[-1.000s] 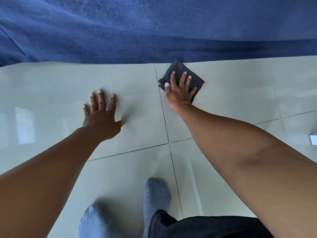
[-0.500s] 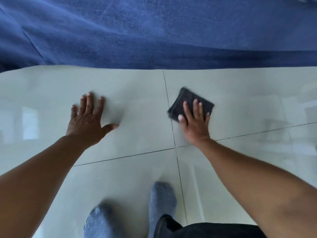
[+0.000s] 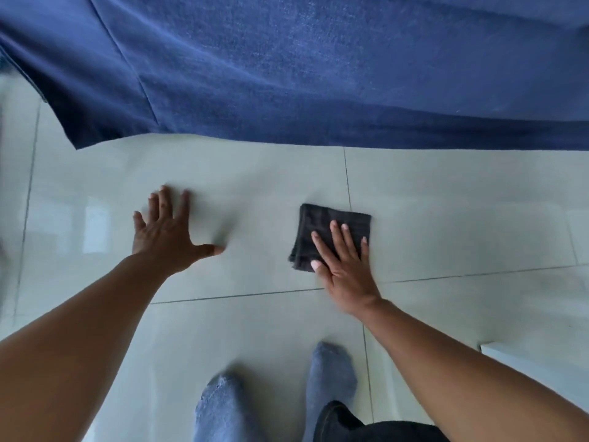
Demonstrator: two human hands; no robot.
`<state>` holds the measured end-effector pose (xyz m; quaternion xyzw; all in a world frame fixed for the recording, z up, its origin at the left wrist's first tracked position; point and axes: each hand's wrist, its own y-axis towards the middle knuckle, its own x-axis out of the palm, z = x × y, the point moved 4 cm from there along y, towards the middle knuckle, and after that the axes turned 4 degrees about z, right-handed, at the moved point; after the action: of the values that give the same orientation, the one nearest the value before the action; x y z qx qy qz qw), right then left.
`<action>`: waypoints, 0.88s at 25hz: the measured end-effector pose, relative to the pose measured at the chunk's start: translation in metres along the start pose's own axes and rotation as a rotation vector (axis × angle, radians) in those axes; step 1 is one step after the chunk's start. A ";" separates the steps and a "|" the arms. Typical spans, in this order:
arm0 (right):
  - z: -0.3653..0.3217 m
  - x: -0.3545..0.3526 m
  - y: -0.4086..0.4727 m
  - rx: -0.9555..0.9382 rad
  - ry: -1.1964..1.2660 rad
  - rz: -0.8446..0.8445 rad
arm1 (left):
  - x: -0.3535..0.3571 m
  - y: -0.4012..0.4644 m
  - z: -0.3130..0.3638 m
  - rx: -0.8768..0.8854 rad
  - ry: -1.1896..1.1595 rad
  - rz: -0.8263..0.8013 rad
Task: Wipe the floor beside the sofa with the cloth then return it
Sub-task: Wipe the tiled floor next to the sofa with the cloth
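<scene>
A folded dark grey cloth (image 3: pixel 322 226) lies flat on the pale glossy tiled floor (image 3: pixel 462 224), a short way in front of the blue sofa (image 3: pixel 287 74). My right hand (image 3: pixel 342 261) presses down on the cloth's near half with flat, spread fingers. My left hand (image 3: pixel 167 232) rests palm down on the bare tile to the left, fingers apart, holding nothing. The sofa's blue fabric fills the top of the view, and its lower edge meets the floor.
My two feet in grey-blue socks (image 3: pixel 331 374) stand on the tiles at the bottom, with a dark trouser hem beside them. A white edge (image 3: pixel 516 358) shows low on the right. Grout lines cross near the cloth.
My right hand has drawn the cloth back from the sofa's edge toward me and slightly left. My left hand stays planted on the tile. The view has shifted, showing more sofa.
</scene>
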<state>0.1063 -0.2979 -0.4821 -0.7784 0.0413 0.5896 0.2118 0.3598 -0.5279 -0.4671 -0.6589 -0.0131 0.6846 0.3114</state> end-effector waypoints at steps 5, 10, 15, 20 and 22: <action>0.023 -0.029 0.089 0.527 0.105 0.046 | 0.011 -0.005 -0.016 0.015 -0.050 -0.036; -0.109 -0.011 0.153 0.195 0.079 -0.003 | 0.011 -0.002 -0.016 0.013 -0.050 -0.088; -0.116 0.021 0.023 -0.267 -0.006 -0.011 | -0.006 -0.008 -0.034 -0.004 -0.028 -0.048; -0.034 -0.009 0.063 0.110 -0.011 -0.024 | 0.010 -0.019 -0.046 -0.077 -0.071 0.007; -0.066 -0.016 0.116 0.351 0.051 -0.010 | 0.010 -0.016 -0.045 -0.068 -0.081 -0.020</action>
<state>0.1250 -0.4308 -0.4858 -0.7444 0.1450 0.5523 0.3461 0.4081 -0.5281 -0.4750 -0.6407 -0.0553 0.7067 0.2949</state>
